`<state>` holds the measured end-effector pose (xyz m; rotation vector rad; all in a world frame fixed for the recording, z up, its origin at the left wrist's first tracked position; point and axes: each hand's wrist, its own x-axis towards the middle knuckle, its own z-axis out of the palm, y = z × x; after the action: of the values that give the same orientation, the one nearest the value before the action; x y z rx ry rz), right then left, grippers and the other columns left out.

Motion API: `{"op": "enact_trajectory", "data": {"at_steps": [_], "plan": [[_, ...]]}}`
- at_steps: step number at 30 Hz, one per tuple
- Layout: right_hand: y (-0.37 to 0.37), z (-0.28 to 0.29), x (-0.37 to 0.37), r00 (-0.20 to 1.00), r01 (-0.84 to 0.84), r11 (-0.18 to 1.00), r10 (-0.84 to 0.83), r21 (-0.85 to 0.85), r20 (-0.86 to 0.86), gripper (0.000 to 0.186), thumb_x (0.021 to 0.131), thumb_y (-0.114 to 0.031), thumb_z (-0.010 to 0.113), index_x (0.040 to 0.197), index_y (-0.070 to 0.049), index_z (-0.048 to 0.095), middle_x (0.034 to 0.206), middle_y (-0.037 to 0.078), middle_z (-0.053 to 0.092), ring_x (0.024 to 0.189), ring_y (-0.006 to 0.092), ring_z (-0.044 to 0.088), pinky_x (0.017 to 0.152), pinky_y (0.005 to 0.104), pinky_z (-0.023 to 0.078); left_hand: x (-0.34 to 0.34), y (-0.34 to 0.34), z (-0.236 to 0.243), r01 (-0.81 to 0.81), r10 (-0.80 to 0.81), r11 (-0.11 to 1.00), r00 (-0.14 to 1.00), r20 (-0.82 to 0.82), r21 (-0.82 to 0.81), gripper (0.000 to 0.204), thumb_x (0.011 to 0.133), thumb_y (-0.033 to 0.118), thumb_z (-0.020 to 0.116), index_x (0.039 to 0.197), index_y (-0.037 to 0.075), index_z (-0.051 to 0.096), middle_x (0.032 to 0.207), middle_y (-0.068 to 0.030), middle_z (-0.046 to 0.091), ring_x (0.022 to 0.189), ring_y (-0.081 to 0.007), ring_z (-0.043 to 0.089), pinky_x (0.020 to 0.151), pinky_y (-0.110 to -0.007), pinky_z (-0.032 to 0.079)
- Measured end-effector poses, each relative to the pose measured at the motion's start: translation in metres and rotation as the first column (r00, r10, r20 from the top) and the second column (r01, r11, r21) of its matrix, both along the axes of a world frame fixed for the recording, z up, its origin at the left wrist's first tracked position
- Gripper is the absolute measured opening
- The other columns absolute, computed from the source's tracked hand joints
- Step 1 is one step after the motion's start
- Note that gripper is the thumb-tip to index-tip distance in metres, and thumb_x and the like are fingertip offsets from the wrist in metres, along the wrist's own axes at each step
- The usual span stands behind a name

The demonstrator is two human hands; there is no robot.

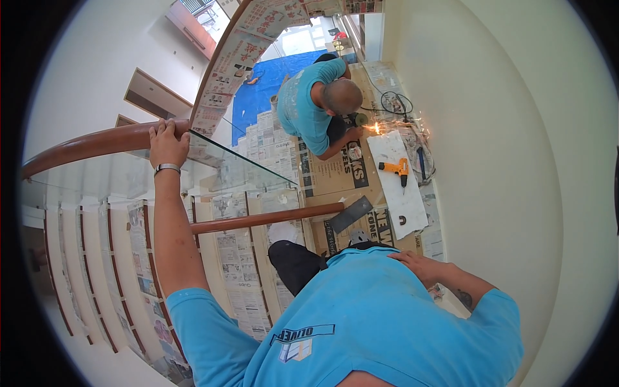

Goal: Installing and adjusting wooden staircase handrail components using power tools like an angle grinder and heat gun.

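My left hand (169,145) is curled over the top of a curved wooden handrail (97,145), with a metal bracelet on the wrist. A glass balustrade panel (225,171) hangs below that rail. My right hand (419,264) rests flat on my blue shirt at the waist, fingers apart and holding nothing. On the landing below, another person in a blue shirt (316,103) crouches over a grinding tool, and sparks (375,128) fly from it.
Stair treads (142,258) covered with newspaper descend at the left. Cardboard (335,171) covers the landing. On it lie a white sheet (403,200) with an orange drill (396,169), a dark flat plate (350,214) and a coiled cable (394,102). A blue tarp (271,80) lies beyond.
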<state>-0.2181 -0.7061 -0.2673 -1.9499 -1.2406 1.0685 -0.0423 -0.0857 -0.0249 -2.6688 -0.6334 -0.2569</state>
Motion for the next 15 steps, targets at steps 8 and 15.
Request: {"op": "enact_trajectory", "data": {"at_steps": [8, 15], "plan": [[0.001, 0.007, 0.001, 1.000, 0.016, 0.999, -0.016, 0.028, 0.011, 0.107, 0.062, -0.028, 0.086, 0.150, -0.008, 0.028, 0.157, 0.017, 0.021, 0.137, 0.0433, 0.030, 0.116, 0.0490, 0.030, 0.000, 0.001, -0.002, 0.009, -0.009, 1.000, 1.000, 0.004, 0.004, 0.061, 0.088, 0.039, 0.065, 0.141, 0.012, 0.053, 0.153, -0.0120, 0.042, 0.140, -0.0443, 0.035, 0.116, -0.045, 0.034], [0.001, 0.013, 0.003, 0.999, 0.028, 0.999, -0.027, 0.030, -0.027, 0.108, 0.062, -0.027, 0.087, 0.150, -0.010, 0.028, 0.157, 0.017, 0.021, 0.138, 0.0430, 0.029, 0.117, 0.0492, 0.029, 0.000, 0.000, -0.002, 0.005, -0.004, 1.000, 1.000, 0.005, -0.012, 0.062, 0.088, 0.038, 0.065, 0.142, 0.011, 0.052, 0.153, -0.0122, 0.042, 0.140, -0.0451, 0.034, 0.116, -0.045, 0.033]]}}
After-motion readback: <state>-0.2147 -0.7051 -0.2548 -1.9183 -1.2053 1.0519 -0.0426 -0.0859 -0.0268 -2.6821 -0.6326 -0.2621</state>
